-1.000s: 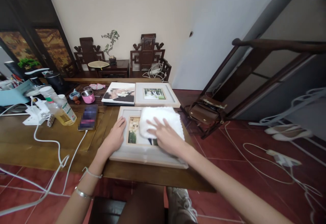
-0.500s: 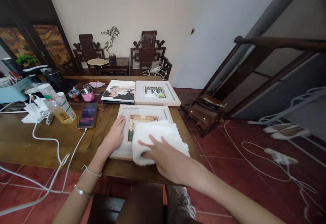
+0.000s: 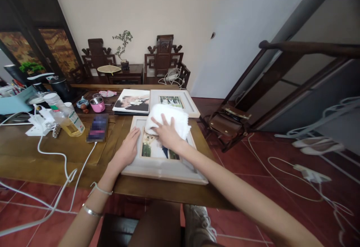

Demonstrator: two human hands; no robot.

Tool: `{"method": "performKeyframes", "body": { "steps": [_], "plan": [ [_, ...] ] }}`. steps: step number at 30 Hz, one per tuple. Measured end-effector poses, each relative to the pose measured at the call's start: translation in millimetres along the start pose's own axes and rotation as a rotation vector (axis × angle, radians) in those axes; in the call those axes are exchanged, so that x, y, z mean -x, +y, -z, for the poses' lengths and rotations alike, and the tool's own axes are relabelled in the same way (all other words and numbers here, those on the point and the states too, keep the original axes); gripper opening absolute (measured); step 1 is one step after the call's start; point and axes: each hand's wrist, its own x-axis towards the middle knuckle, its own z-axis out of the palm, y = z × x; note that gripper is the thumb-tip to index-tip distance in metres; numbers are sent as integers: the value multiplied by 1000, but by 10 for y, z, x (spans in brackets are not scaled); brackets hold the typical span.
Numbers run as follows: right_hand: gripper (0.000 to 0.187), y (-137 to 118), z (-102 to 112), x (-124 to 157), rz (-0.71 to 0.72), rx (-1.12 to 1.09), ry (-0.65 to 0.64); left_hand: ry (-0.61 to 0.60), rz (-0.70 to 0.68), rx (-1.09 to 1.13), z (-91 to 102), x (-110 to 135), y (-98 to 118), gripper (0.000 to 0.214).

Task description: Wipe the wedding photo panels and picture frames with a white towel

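A picture frame with a pale wooden border lies flat near the table's front edge, a photo inside it. My left hand rests along the frame's left border with its fingers stretched out. Over the frame's upper part my right hand presses a folded white cloth, its fingers spread on top. The cloth covers the top of the photo and overlaps the near edge of a second picture frame behind. Left of that second frame is a flat stack with a photo print on top.
On the wooden table, at left, are a phone on a charging cable, a bottle of yellow liquid, a white power strip and a pink cup. A chair with a brown bag stands to the right.
My right hand has pushed the cloth forward, from the frame's lower right to its top, uncovering the lower photo. My left hand has stayed on the left border.
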Motion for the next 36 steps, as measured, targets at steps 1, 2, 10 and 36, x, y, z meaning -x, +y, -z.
{"method": "performKeyframes", "body": {
  "steps": [1,2,10,36],
  "plan": [
    [58,-93,25,-9,32,-19,-22,46,1,37,19,-8,29,47],
    [59,-199,67,9,68,-45,-53,103,12,76,39,-15,58,44],
    [48,-811,453,667,271,-134,-241,290,178,262,101,-38,146,42],
    [53,-541,220,1059,255,-229,-185,129,-131,-144,-70,-34,-77,47]
  ]
}}
